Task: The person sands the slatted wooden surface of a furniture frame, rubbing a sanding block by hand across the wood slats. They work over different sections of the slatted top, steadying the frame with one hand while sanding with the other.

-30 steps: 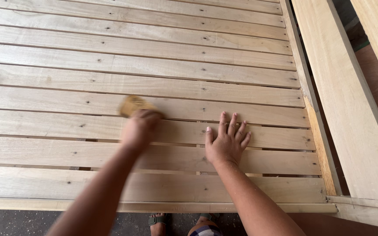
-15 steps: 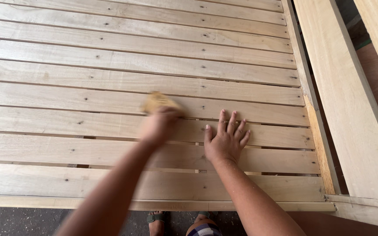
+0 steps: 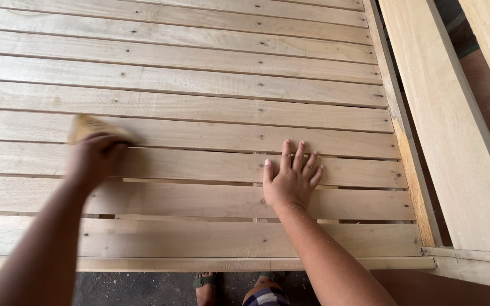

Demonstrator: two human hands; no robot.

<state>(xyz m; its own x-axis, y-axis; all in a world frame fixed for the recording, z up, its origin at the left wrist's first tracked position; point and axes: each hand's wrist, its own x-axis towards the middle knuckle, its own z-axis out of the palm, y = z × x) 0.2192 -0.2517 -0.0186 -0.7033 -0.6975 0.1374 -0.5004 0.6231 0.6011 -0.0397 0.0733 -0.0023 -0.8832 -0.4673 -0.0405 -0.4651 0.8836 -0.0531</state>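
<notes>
Sandpaper piece gripped in left hand, blurred mid-stroke on slatted wooden frame; right hand flat, fingers spread, bracing slat; sanding underway, steady pressure needed next.

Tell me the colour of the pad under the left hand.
Yellowish tan, the pad under the left hand; shown in the head view.

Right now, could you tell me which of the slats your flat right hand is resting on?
The right hand lies on the third slat up from the near edge; the left hand presses sandpaper on the fourth.
</notes>
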